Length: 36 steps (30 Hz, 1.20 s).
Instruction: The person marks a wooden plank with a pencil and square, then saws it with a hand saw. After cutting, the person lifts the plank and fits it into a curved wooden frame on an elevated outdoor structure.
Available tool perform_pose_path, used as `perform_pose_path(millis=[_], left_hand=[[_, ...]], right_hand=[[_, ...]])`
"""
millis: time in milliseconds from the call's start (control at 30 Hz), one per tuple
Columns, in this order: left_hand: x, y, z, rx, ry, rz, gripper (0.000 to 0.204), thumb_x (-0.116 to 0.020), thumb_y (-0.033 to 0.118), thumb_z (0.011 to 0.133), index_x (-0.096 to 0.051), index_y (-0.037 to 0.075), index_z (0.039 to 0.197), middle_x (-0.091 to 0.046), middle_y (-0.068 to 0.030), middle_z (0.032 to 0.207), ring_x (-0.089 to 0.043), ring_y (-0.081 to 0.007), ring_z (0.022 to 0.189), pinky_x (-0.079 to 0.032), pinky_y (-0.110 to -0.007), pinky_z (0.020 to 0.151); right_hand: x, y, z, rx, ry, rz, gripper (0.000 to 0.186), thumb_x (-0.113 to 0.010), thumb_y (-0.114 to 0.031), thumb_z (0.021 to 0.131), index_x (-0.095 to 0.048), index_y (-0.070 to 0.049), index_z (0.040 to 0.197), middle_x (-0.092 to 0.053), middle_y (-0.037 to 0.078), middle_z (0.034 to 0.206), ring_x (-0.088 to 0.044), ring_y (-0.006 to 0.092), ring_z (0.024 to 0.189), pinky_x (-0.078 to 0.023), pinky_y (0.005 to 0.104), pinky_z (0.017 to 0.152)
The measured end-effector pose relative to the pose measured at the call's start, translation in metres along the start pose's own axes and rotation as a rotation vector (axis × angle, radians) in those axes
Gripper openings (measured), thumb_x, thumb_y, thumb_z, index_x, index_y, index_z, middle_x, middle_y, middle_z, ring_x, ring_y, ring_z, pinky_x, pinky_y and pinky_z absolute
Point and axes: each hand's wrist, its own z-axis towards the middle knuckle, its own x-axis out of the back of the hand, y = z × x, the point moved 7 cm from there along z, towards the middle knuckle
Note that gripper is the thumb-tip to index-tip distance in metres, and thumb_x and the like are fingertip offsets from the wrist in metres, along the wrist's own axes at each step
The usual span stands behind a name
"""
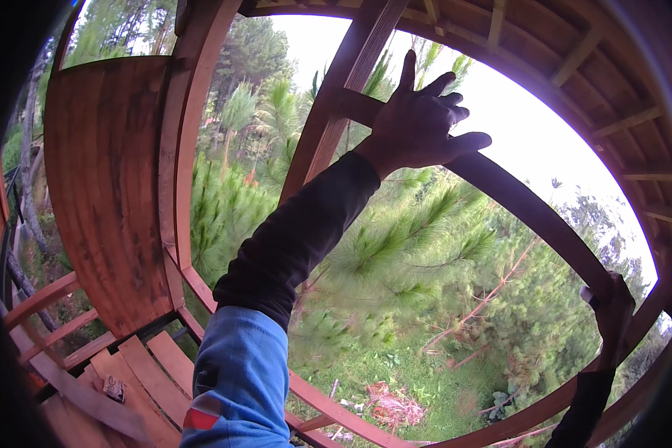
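A long dark wooden board [534, 205] slants across the opening, from the upright post [343, 75] down to the right. My left hand [422, 127] is raised over its upper part, fingers spread apart; the hand seems to rest against the board, though the contact is hidden. At the board's lower right end my right hand [614, 313] is closed round the wood. Something small and white [587, 294] shows beside its fingers, too little of it to name. The board's far left end meets the post.
A reddish wooden panel [108, 194] stands at the left beside a thick post [190, 134]. Planks [145, 373] lie at the lower left, with a small package [114, 387] on them. Roof rafters [575, 56] curve overhead. A lower rail [328, 414] borders the drop to the grass and pines [396, 254].
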Motion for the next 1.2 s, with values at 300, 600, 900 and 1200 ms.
perform_pose_path(millis=[300,600,900,1200], left_hand=[[-0.006,0.012,-0.002,0.085,-0.107,0.262,0.079,-0.046,0.077,0.098,-0.077,0.007,0.120,-0.068,-0.0092,0.141,-0.049,-0.0297,0.148,-0.001,-0.075,0.126],[0.043,-0.009,-0.053,0.206,0.470,-0.281,0.050,-0.067,0.046,0.101,-0.072,0.006,0.129,-0.069,-0.0148,0.140,-0.050,-0.0329,0.148,-0.004,-0.061,0.131],[0.006,0.010,-0.151,0.983,1.120,-1.344,0.070,-0.035,0.055,0.113,-0.036,0.002,0.159,-0.046,-0.0157,0.159,-0.041,-0.0306,0.148,-0.023,-0.058,0.123],[-0.107,-0.046,-0.154,1.630,1.499,-1.743,0.098,-0.035,0.082,0.100,-0.035,0.004,0.160,-0.042,-0.0196,0.161,-0.039,-0.0310,0.151,-0.021,-0.058,0.124]], right_hand=[[0.007,-0.005,-0.003,0.073,0.114,-0.010,0.044,-0.091,-0.016,0.080,-0.069,-0.009,0.118,-0.078,0.013,0.105,-0.077,0.0318,0.098,-0.061,0.0414,0.083],[0.009,-0.010,-0.003,-0.047,0.005,0.028,0.047,-0.092,-0.020,0.079,-0.068,-0.008,0.118,-0.077,0.014,0.103,-0.077,0.0340,0.098,-0.060,0.0436,0.082],[0.009,-0.013,0.001,-0.108,-0.061,0.093,0.048,-0.094,-0.025,0.078,-0.067,-0.009,0.115,-0.077,0.014,0.102,-0.076,0.0341,0.097,-0.059,0.0432,0.082],[0.013,-0.028,0.002,-0.078,-0.040,0.102,0.042,-0.092,-0.026,0.078,-0.073,-0.008,0.110,-0.076,0.008,0.098,-0.074,0.0242,0.087,-0.058,0.0376,0.080]])
